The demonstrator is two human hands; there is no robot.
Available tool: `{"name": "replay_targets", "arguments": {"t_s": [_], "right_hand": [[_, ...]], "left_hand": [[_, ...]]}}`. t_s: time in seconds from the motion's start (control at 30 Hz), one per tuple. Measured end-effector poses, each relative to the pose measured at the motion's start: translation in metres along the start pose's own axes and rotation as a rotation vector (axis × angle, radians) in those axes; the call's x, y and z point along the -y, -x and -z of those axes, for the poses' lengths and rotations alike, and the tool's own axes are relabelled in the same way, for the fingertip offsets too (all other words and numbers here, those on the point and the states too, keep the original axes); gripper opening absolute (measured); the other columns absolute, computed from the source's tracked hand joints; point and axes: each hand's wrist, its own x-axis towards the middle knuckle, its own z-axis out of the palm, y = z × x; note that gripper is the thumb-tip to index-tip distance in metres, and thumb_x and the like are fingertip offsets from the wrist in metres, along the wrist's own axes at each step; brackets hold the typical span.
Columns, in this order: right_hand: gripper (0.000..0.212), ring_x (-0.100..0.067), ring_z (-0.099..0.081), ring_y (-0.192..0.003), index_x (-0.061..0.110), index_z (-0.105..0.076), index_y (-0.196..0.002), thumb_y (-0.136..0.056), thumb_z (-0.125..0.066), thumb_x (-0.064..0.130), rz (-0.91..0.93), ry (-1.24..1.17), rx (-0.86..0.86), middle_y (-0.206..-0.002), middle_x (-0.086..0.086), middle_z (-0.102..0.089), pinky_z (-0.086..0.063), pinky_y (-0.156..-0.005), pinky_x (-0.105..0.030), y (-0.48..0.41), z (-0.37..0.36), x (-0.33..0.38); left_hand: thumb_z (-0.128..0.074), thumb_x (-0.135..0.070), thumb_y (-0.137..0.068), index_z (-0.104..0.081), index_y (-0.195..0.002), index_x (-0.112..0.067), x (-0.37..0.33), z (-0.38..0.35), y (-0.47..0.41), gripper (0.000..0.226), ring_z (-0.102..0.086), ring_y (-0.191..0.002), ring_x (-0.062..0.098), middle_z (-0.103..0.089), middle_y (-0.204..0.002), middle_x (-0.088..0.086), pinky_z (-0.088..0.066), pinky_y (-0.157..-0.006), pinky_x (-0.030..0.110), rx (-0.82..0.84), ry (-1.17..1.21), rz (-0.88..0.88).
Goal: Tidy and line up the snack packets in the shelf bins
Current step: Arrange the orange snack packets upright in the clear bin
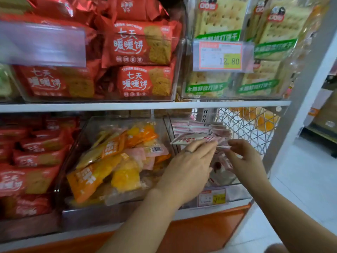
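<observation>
pink packet [188, 140] pinched (fingertips) between left hand [184, 170] and right hand [244, 157].

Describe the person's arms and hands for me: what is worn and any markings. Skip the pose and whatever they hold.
The left forearm and right forearm are bare to the frame's edge: no sleeves, gloves, watch or wristband show. The left hand wears one thin dark ring on a finger. The right hand shows no ring or other jewellery.
</observation>
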Motion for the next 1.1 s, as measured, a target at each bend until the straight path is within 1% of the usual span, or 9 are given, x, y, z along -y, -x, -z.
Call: {"name": "replay_targets", "arguments": {"t_s": [0.07, 0.17, 0.27, 0.5, 0.67, 0.77, 0.9, 1.0, 1.1], "right_hand": [[0.018, -0.011, -0.055, -0.097, 0.015, -0.057, -0.108, -0.090, -0.059, 0.012, 0.014, 0.006, -0.024, -0.101, 0.004, -0.059, -0.042, -0.077, -0.018, -0.002, 0.008, -0.002], [0.020, -0.011, -0.057, -0.097, 0.013, -0.059, -0.110, -0.091, -0.057, 0.009, 0.029, 0.007, -0.010, -0.104, 0.003, -0.062, -0.038, -0.068, -0.002, -0.007, 0.015, -0.007], [0.020, -0.010, -0.060, -0.098, 0.014, -0.061, -0.109, -0.091, -0.056, 0.007, 0.063, -0.013, 0.037, -0.104, 0.004, -0.065, -0.041, -0.073, -0.006, -0.009, 0.015, -0.005], [0.014, 0.005, -0.061, -0.089, 0.026, -0.062, -0.095, -0.091, -0.058, 0.013, 0.195, -0.075, 0.194, -0.095, 0.016, -0.066, -0.049, -0.072, -0.011, -0.009, -0.024, 0.041], [0.034, -0.003, -0.057, -0.103, 0.028, -0.058, -0.117, -0.086, -0.063, 0.018, 0.540, 0.281, 0.582, -0.113, 0.008, -0.062, -0.047, -0.089, -0.021, -0.006, -0.070, 0.070], [0.077, -0.023, -0.034, -0.135, 0.031, -0.028, -0.145, -0.079, -0.067, 0.027, 0.675, 0.625, 0.760, -0.149, -0.003, -0.031, -0.032, -0.109, -0.042, -0.014, -0.098, 0.073], [0.102, -0.027, -0.002, -0.145, 0.037, 0.007, -0.147, -0.077, -0.066, 0.048, 0.750, 0.880, 0.768, -0.158, -0.003, 0.009, -0.001, -0.114, -0.054, -0.028, -0.115, 0.083], [0.116, -0.026, 0.003, -0.145, 0.037, 0.011, -0.147, -0.068, -0.073, 0.044, 0.799, 0.987, 0.830, -0.158, 0.000, 0.013, -0.001, -0.114, -0.053, -0.038, -0.124, 0.096], [0.111, -0.022, -0.009, -0.144, 0.033, -0.001, -0.149, -0.068, -0.076, 0.039, 0.792, 1.000, 0.955, -0.159, -0.003, -0.003, -0.012, -0.115, -0.033, -0.045, -0.133, 0.103]], "left_hand": [[-0.042, -0.029, -0.099, -0.018, -0.151, -0.018, -0.005, -0.012, -0.007, 0.058, -0.008, -0.144, 0.016, -0.013, -0.158, -0.007, -0.013, -0.117, 0.036, 0.136, -0.013, -0.019], [-0.041, -0.038, -0.098, -0.041, -0.138, -0.027, -0.010, -0.020, -0.010, 0.042, -0.041, -0.127, 0.026, -0.048, -0.139, -0.002, -0.035, -0.103, 0.041, 0.314, -0.020, 0.031], [-0.043, -0.039, -0.097, -0.057, -0.122, -0.026, -0.008, -0.010, -0.009, 0.031, -0.054, -0.110, 0.023, -0.059, -0.121, -0.003, -0.049, -0.087, 0.040, 0.276, 0.070, 0.090], [-0.043, -0.040, -0.097, -0.044, -0.135, -0.040, 0.034, 0.056, 0.030, 0.038, -0.041, -0.126, 0.004, -0.044, -0.138, -0.020, -0.027, -0.113, 0.037, 0.060, 0.072, 0.302], [-0.043, -0.069, -0.083, -0.044, -0.131, -0.049, 0.082, 0.064, 0.074, 0.052, -0.017, -0.141, 0.020, -0.022, -0.150, -0.016, -0.019, -0.114, 0.048, 0.293, 0.003, 0.528], [-0.047, -0.081, -0.070, -0.035, -0.133, -0.050, 0.086, 0.065, 0.088, 0.071, -0.022, -0.137, 0.022, -0.013, -0.147, -0.020, -0.029, -0.108, 0.043, 0.352, 0.067, 0.544], [-0.065, -0.081, -0.054, -0.014, -0.134, -0.059, 0.096, 0.074, 0.104, 0.097, -0.012, -0.142, 0.028, 0.020, -0.146, -0.031, -0.019, -0.111, 0.046, 0.438, 0.109, 0.581], [-0.072, -0.069, -0.060, 0.005, -0.132, -0.064, 0.103, 0.070, 0.120, 0.106, 0.006, -0.144, 0.027, 0.031, -0.143, -0.027, -0.007, -0.116, 0.053, 0.446, 0.129, 0.583], [-0.063, -0.062, -0.073, 0.000, -0.138, -0.061, 0.111, 0.067, 0.130, 0.091, -0.001, -0.144, 0.019, 0.015, -0.151, -0.023, -0.015, -0.116, 0.047, 0.262, 0.089, 0.539]]}}
